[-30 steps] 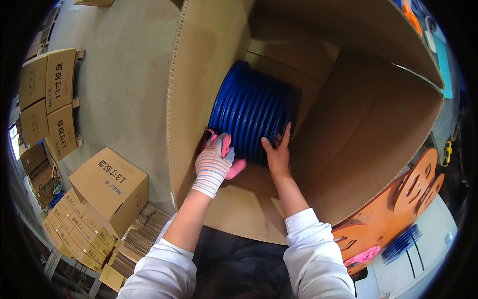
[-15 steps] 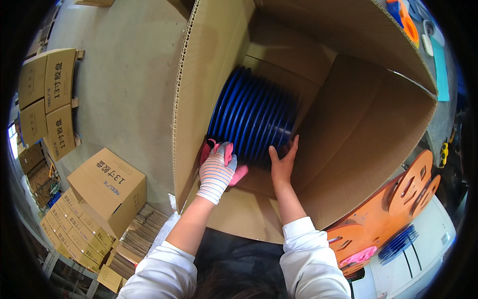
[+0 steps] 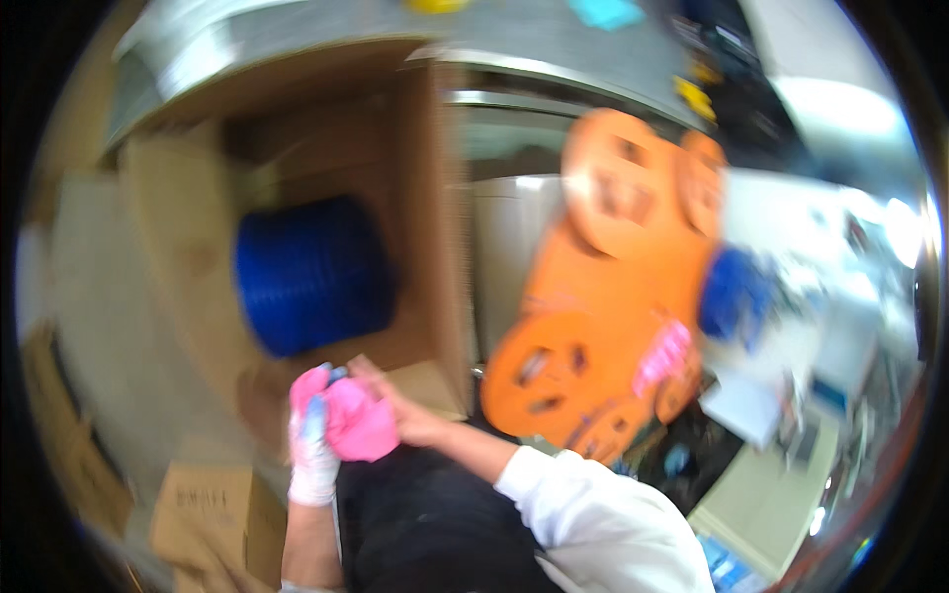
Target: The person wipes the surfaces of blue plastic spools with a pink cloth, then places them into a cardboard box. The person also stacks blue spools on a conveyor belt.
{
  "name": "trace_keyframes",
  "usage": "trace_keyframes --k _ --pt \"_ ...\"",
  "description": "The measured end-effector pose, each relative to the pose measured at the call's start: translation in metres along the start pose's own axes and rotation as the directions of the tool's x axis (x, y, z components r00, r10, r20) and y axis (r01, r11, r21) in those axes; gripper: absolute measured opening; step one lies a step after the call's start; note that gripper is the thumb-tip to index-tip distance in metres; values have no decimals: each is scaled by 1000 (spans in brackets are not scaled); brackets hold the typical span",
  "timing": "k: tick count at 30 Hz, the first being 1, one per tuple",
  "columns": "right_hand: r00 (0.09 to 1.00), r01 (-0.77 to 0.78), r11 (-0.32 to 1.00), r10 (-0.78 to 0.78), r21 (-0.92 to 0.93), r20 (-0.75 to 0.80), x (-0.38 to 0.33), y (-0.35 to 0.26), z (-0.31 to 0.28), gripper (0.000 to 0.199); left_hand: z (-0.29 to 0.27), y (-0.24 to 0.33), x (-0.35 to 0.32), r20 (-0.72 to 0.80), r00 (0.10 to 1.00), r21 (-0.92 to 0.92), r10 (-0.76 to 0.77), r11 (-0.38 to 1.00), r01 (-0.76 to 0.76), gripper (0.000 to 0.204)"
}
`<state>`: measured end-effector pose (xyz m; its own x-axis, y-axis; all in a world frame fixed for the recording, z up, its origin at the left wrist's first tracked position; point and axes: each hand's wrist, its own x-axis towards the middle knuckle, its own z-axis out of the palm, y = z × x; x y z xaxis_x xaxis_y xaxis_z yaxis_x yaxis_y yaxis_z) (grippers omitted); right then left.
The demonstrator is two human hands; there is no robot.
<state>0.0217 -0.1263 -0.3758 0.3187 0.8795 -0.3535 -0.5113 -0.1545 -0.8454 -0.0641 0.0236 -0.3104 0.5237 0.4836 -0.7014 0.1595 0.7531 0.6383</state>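
Observation:
My left hand (image 3: 310, 450), in a pale glove, is closed on a crumpled pink cloth (image 3: 362, 423) near the front edge of the large cardboard box. Bare, my right hand (image 3: 413, 419) is at the cloth's right side, with fingers pointing up and left. Blur and the cloth keep me from telling whether those fingers grip it. Inside the open cardboard box (image 3: 447, 227) a row of blue discs (image 3: 311, 272) lies on its side, beyond both hands and apart from them.
Right of the box stands an orange board (image 3: 593, 326) with round slotted plates and a pink cloth (image 3: 663, 356) on it. More blue discs (image 3: 736, 295) are beside it. A smaller carton (image 3: 213, 514) sits at lower left. A grey tabletop (image 3: 534, 40) borders the far side.
Both hands have come out of the box and away from the blue discs, with the pink cloth now between them. The view has swung right, and the box appears further left.

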Motion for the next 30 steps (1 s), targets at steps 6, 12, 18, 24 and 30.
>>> trace_keyframes --k 6,12,18,24,30 --pt "918 -140 819 317 556 -237 -122 -119 -7 52 33 37 -48 402 883 643 -244 761 -82 61" --pt "380 596 705 174 384 -909 -296 -147 -21 61 57 54 -56 545 789 782 -283 511 -357 49" --pt "87 761 557 420 333 -903 -394 -43 55 80 99 61 -134 671 662 733 -334 164 -660 50" --pt "370 458 667 459 588 -808 -450 10 147 58 140 7 -235 652 524 524 -548 -175 -834 56" --pt "338 321 813 381 486 -860 -571 74 203 51 161 -92 -337 511 356 53 -782 -385 -922 60"
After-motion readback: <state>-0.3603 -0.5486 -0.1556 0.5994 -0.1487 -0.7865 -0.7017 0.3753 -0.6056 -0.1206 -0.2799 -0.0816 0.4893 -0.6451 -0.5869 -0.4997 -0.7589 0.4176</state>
